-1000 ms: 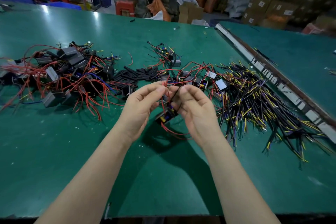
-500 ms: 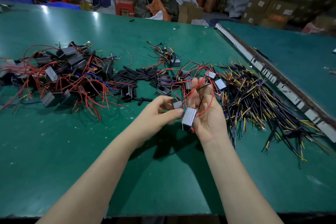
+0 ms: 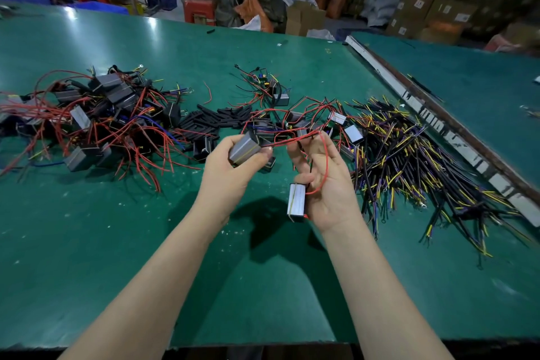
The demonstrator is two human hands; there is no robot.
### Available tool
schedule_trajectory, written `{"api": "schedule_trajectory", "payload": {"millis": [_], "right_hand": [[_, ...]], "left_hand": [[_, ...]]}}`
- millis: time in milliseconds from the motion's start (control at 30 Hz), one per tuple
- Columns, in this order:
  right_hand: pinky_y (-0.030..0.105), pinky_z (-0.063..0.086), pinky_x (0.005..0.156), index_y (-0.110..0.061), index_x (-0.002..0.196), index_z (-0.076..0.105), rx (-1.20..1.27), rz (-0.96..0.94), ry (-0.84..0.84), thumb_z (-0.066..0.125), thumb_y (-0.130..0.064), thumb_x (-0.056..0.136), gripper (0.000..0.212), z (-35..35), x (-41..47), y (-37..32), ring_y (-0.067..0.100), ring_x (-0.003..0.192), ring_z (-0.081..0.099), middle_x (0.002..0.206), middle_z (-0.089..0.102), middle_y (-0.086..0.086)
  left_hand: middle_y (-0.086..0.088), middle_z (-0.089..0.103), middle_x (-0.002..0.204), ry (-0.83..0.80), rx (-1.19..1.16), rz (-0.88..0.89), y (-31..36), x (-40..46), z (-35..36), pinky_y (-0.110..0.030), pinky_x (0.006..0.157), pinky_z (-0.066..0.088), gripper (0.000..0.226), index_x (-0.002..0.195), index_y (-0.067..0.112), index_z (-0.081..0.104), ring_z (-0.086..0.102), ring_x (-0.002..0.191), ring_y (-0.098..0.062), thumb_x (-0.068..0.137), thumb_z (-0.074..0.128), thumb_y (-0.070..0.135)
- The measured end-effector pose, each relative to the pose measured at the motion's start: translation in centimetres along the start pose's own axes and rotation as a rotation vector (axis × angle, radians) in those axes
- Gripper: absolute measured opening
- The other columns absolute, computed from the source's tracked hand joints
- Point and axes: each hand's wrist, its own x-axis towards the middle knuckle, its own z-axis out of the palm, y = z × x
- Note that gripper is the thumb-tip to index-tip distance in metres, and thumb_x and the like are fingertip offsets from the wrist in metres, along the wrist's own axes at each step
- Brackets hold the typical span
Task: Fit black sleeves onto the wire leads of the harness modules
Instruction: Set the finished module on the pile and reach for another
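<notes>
Modules in both grips, held above the green bench (image 3: 87,242) at centre frame. Your left hand (image 3: 233,172) is clamped around one grey module (image 3: 245,148). Your right hand (image 3: 327,184) pinches a second module (image 3: 296,202), its red lead (image 3: 323,166) looping over the palm. Loose black sleeves (image 3: 216,121) lie on the bench just beyond, between the module heap (image 3: 96,120) at left and the wire bundle (image 3: 409,161) at right.

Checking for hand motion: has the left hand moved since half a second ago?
Yes. The left hand, gripping a grey box-shaped module, moved up toward the pile of black sleeves.
</notes>
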Motion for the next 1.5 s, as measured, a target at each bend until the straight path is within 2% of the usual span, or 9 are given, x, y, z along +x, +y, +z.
{"api": "schedule_trajectory", "payload": {"millis": [233, 367, 533, 667, 867, 1000, 1133, 1333, 1500], "right_hand": [[0.011, 0.031, 0.03, -0.021, 0.087, 0.055, -0.131, 0.038, -0.001, 0.061, -0.023, 0.076, 0.013, 0.2, -0.1, 0.6, 0.006, 0.052, 0.062, 0.067, 0.067, -0.006], [0.011, 0.032, 0.031, -0.021, 0.088, 0.054, -0.078, -0.009, 0.002, 0.059, -0.021, 0.076, 0.013, -0.1, 0.3, 0.1, 0.005, 0.053, 0.061, 0.065, 0.066, -0.006], [0.012, 0.034, 0.034, -0.022, 0.086, 0.055, -0.021, -0.051, 0.048, 0.059, -0.016, 0.08, 0.01, -0.5, 0.7, -0.2, 0.007, 0.057, 0.063, 0.067, 0.065, -0.006], [0.013, 0.04, 0.039, -0.023, 0.094, 0.053, 0.076, -0.056, 0.014, 0.06, -0.014, 0.073, 0.024, -0.7, 0.9, -0.7, 0.009, 0.061, 0.064, 0.078, 0.071, -0.005], [0.014, 0.044, 0.047, -0.025, 0.093, 0.05, 0.146, -0.191, 0.047, 0.057, -0.023, 0.076, 0.018, -1.6, 1.4, -1.9, 0.005, 0.064, 0.063, 0.08, 0.067, -0.006], [0.017, 0.044, 0.051, -0.025, 0.087, 0.048, 0.027, -0.308, 0.136, 0.047, -0.008, 0.096, 0.019, -1.7, 1.5, -1.7, 0.008, 0.065, 0.062, 0.071, 0.068, -0.008], [0.017, 0.043, 0.049, -0.025, 0.086, 0.049, 0.033, -0.342, 0.149, 0.047, -0.01, 0.098, 0.02, -1.9, 1.5, -2.3, 0.008, 0.062, 0.06, 0.07, 0.066, -0.006], [0.015, 0.041, 0.048, -0.022, 0.086, 0.053, -0.253, -0.35, 0.054, 0.052, -0.016, 0.095, 0.011, -1.3, 1.0, -1.0, 0.007, 0.065, 0.062, 0.072, 0.064, -0.01], [0.016, 0.047, 0.062, -0.019, 0.087, 0.059, -0.584, -0.374, -0.099, 0.061, -0.026, 0.079, 0.011, -1.2, 0.5, 0.8, -0.001, 0.069, 0.058, 0.073, 0.066, -0.016]], "left_hand": [[0.017, 0.071, 0.081, 0.079, -0.227, -0.221, -0.1, 0.8, -0.2, -0.026, 0.068, 0.035, 0.019, 0.085, 0.027, 0.055, 0.063, 0.082, -0.004, 0.091, 0.055, 0.009], [0.012, 0.072, 0.087, 0.017, 0.147, 0.021, -0.2, 0.2, -0.3, -0.021, 0.074, 0.043, 0.027, 0.096, 0.023, 0.047, 0.062, 0.09, -0.009, 0.087, 0.049, -0.002], [0.013, 0.061, 0.092, 0.157, 0.751, 0.294, -1.0, 0.0, -0.5, -0.027, 0.073, 0.02, 0.034, 0.11, 0.022, 0.053, 0.044, 0.095, -0.015, 0.077, 0.045, 0.022], [0.017, 0.069, 0.078, -0.262, 0.301, 0.118, -1.4, -0.2, -0.1, -0.031, 0.067, 0.049, 0.029, 0.109, 0.038, 0.044, 0.064, 0.076, -0.025, 0.086, 0.053, 0.023], [0.006, 0.074, 0.079, -0.513, 0.262, -0.151, -1.6, -0.3, -0.1, -0.022, 0.061, 0.047, 0.017, 0.106, 0.029, 0.057, 0.059, 0.067, -0.01, 0.091, 0.06, 0.021], [0.023, 0.067, 0.09, -0.351, 0.759, 0.071, -1.6, -0.2, -0.6, -0.029, 0.089, 0.032, 0.014, 0.086, 0.033, 0.068, 0.052, 0.101, -0.007, 0.088, 0.059, 0.044], [0.033, 0.043, 0.127, -0.319, 1.025, 0.145, -1.4, -0.4, -0.6, -0.027, 0.082, 0.013, 0.034, 0.115, 0.045, 0.059, 0.025, 0.12, -0.01, 0.085, 0.051, 0.06], [0.027, 0.051, 0.118, 0.003, 0.729, 0.245, 0.3, -0.7, -0.3, -0.034, 0.102, 0.023, 0.043, 0.105, 0.035, 0.065, 0.035, 0.128, -0.007, 0.08, 0.039, 0.056], [0.019, 0.058, 0.099, -0.16, 0.423, 0.304, 0.4, -1.0, 0.3, -0.021, 0.088, 0.041, 0.028, 0.097, 0.03, 0.063, 0.054, 0.097, 0.002, 0.082, 0.05, 0.05]]}}
